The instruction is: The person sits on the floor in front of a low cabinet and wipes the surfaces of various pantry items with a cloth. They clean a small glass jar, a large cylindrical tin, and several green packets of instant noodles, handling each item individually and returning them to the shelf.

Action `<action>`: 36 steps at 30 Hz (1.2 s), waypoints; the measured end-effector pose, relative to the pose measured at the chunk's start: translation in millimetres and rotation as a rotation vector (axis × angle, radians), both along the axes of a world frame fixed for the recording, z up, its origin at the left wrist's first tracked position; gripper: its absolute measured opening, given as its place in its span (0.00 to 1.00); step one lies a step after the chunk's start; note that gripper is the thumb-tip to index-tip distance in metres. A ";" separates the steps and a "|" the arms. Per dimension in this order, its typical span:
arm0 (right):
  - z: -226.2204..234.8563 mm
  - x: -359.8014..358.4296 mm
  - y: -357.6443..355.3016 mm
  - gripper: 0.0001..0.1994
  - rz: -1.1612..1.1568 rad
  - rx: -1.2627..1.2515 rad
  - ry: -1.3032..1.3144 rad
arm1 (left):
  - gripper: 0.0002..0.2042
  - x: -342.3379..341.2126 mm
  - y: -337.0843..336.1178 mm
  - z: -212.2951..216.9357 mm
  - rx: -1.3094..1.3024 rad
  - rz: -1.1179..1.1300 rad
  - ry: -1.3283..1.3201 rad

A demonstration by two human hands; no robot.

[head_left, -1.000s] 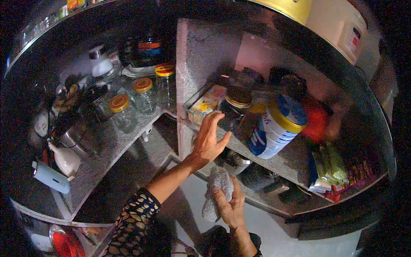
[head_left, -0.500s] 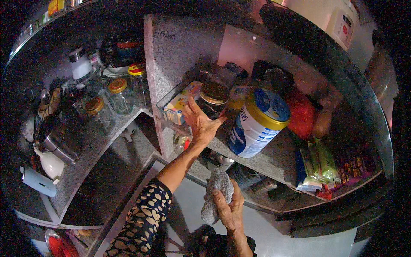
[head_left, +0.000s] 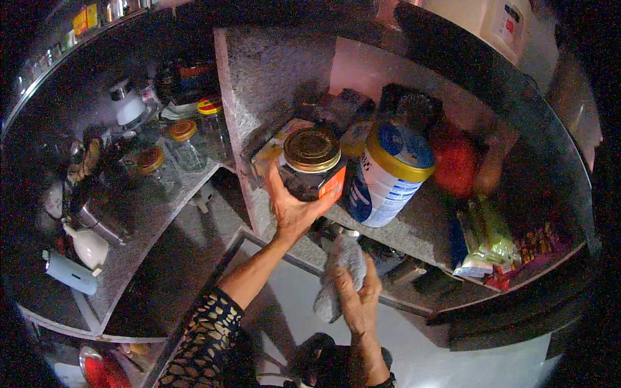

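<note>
My left hand (head_left: 294, 210) is wrapped round a dark glass jar (head_left: 301, 183) with a gold-brown lid and an orange label. The jar is at the front of the right-hand shelf (head_left: 414, 239); I cannot tell whether its base touches the shelf. Just right of it stands a large blue and white tin (head_left: 389, 178) with a gold rim. Behind the jar, a patterned box (head_left: 275, 145) is partly hidden. Lower down, in front of the shelf edge, my right hand (head_left: 359, 294) grips a crumpled grey cloth (head_left: 340, 278).
A stone divider (head_left: 236, 97) separates the two shelf bays. On the left stand glass jars (head_left: 188, 145) with yellow lids, a white funnel-like item (head_left: 87, 246) and a pale blue object (head_left: 68, 273). Green packets (head_left: 488, 233) and a red bundle (head_left: 456, 165) lie on the right.
My left hand has brought the jar forward and slightly down, so its orange label now shows. My right hand, with the cloth, has shifted slightly right.
</note>
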State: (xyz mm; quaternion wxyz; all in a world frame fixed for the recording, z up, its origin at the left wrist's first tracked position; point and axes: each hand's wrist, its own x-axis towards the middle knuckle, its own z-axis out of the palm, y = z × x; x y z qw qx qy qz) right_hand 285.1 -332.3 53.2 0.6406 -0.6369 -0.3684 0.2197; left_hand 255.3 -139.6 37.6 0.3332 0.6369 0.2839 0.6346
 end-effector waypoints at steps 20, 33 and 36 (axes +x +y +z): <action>31.9 7.5 -16.6 0.17 -0.076 0.308 0.308 | 0.51 -83.6 -143.1 16.8 -0.263 -0.749 -0.189; 42.2 -0.3 -20.5 0.23 0.030 0.273 -0.973 | 0.51 -88.5 -104.4 -12.1 0.055 -0.480 0.182; 47.7 10.5 -21.9 0.25 0.066 0.170 -0.869 | 0.51 -88.0 -107.0 -13.9 0.112 -0.441 0.305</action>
